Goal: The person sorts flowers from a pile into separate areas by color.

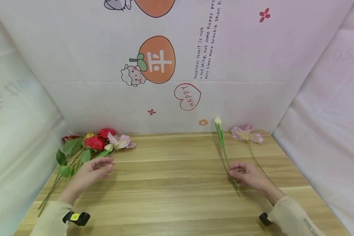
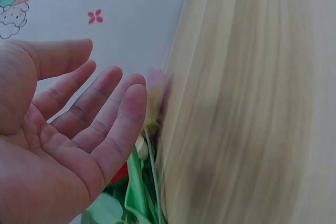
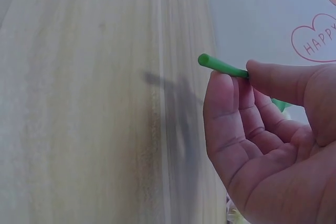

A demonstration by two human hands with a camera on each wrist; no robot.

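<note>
My right hand (image 1: 249,177) pinches the lower green stem (image 3: 223,67) of a white tulip (image 1: 217,121) between thumb and fingertips. The bloom points toward the back wall, and the stem's cut end sticks out past my fingers. Beside that hand, a pale pink flower (image 1: 245,134) lies on the table with its thin stem running under the wrist. My left hand (image 1: 91,172) holds nothing, its fingers loosely spread and bent, palm facing inward. It hovers at a bunch of flowers (image 1: 95,143) on the left: red blooms, a pink one, a white tulip (image 1: 109,147) and green leaves.
The wooden table (image 1: 171,183) meets a white printed cloth (image 1: 239,59) at the back. White cloth walls (image 1: 336,108) close in both sides. A black camera strap (image 1: 76,218) sits on the left wrist, another black camera (image 1: 265,219) on the right.
</note>
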